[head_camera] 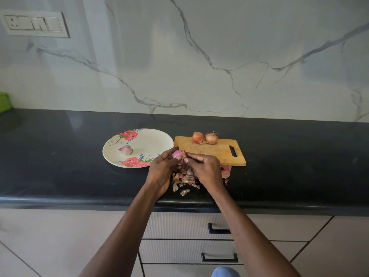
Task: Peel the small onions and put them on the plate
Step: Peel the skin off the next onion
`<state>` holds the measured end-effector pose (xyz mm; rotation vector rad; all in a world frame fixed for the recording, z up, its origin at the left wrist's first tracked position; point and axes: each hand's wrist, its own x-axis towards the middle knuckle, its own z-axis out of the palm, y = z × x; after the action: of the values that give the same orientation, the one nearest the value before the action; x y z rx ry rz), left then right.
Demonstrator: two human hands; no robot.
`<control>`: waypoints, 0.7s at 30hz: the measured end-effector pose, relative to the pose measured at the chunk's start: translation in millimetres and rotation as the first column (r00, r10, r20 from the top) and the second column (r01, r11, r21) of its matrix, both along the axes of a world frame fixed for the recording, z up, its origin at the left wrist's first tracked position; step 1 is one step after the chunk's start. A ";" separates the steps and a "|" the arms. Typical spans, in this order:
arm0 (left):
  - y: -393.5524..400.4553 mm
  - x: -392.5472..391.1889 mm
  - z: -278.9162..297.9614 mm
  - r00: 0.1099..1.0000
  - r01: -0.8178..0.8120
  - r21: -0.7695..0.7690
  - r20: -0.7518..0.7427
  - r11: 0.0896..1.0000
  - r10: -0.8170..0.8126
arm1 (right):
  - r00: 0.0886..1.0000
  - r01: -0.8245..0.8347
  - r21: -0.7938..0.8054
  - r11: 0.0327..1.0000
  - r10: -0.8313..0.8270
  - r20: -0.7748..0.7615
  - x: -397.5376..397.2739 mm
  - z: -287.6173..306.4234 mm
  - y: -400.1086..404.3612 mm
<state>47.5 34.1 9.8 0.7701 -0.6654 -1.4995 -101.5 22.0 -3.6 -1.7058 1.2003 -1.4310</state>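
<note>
Between both hands I hold a small pink onion (177, 154), partly peeled, just above the counter between plate and board. My left hand (162, 170) cups it from the left; my right hand (205, 170) pinches at its right side with thumb and fingertips. One peeled onion (125, 149) lies on the white floral plate (151, 140). Two unpeeled brown onions (197, 137) (211, 138) sit at the far edge of the wooden cutting board (217, 151). Loose onion skins (184, 182) lie on the counter under my hands.
The black counter (69, 156) runs the whole width, with a marble wall behind. A green object (4, 101) sits at the far left edge. More peel (226, 170) lies by the board's near corner. Drawers with black handles (218, 229) are below the counter's front edge.
</note>
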 end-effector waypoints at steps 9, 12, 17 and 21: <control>0.1 -0.2 -0.2 0.999 0.022 -0.019 0.044 1.000 -0.021 | 0.996 0.076 -0.088 0.993 -0.079 -0.037 2.6 -5.5 -0.5; -1.9 -0.1 -2.2 0.997 0.023 -0.024 0.068 0.999 -0.021 | 0.989 0.112 -0.142 0.984 -0.124 -0.086 5.0 -9.3 -1.6; -2.4 -1.8 -6.8 0.985 0.037 -0.075 0.170 0.996 -0.024 | 0.956 0.159 -0.294 0.943 -0.221 -0.194 6.9 -10.1 -2.5; -2.3 -2.7 -7.0 0.977 0.045 -0.076 0.212 0.996 -0.027 | 0.917 0.218 -0.362 0.906 -0.317 -0.243 7.6 -10.8 -4.1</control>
<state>44.9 31.8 2.8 0.8662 -0.8982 -1.4260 -93.9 17.9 -14.4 -2.1079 1.4736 -1.6562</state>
